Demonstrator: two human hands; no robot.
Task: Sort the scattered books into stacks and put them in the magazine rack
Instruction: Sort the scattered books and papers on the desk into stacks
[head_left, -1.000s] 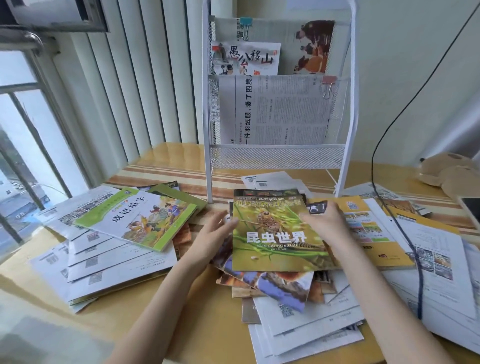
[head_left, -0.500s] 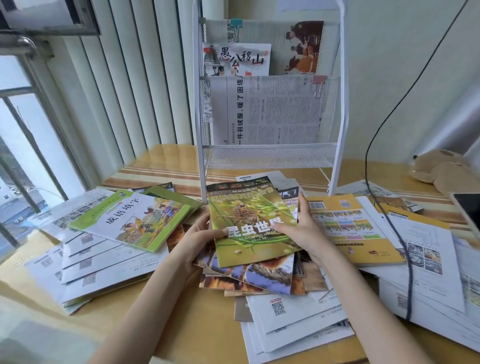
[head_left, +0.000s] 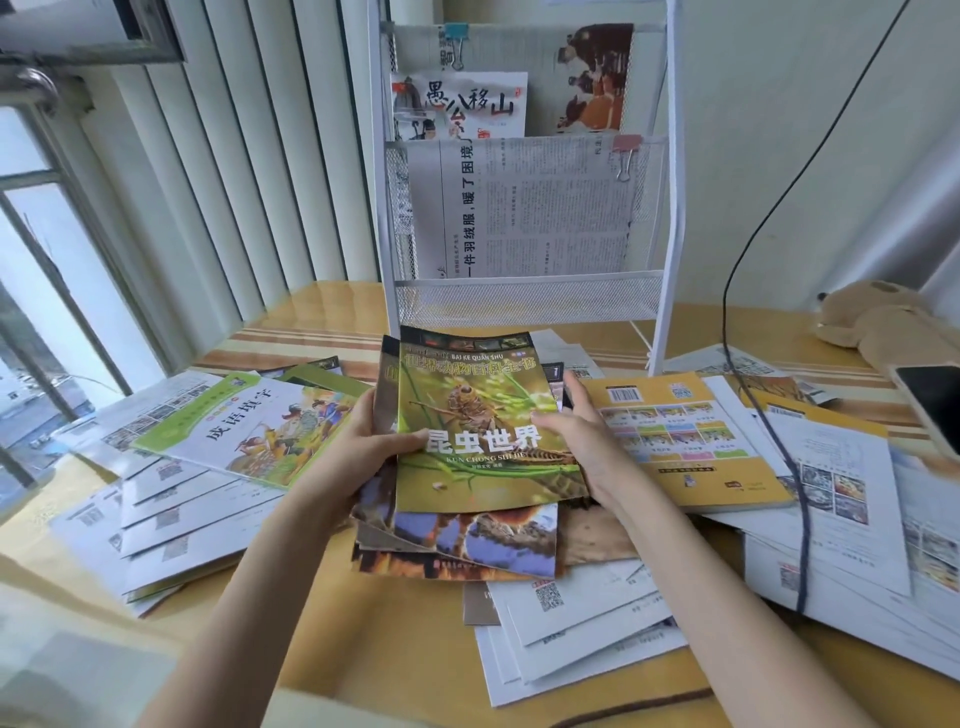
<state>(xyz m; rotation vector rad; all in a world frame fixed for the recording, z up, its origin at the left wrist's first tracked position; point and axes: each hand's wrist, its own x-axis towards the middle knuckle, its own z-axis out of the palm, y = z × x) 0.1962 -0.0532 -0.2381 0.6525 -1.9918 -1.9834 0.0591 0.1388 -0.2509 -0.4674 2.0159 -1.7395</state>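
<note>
A green insect book (head_left: 483, 415) tops a small stack of nature books (head_left: 467, 540) at the table's middle. My left hand (head_left: 374, 452) grips the stack's left edge, thumb on the cover. My right hand (head_left: 576, 441) holds the right edge, thumb across the cover. The stack is tilted up off the pile beneath. Behind it stands the white wire magazine rack (head_left: 524, 306), with a newspaper (head_left: 530, 208) and a picture book (head_left: 457, 106) in its upper pockets; its lowest pocket looks unfilled.
A green-and-white book (head_left: 249, 431) lies on spread white booklets at left. A yellow workbook (head_left: 685, 441) and white papers (head_left: 852, 509) lie at right under a dark cable (head_left: 795, 483). More white booklets (head_left: 576, 634) sit near the front. A plush toy (head_left: 883, 322) and phone (head_left: 935, 405) are far right.
Both hands gathered the insect book with the books under it and lifted the stack, tilting it up toward the rack. The camera moved closer.
</note>
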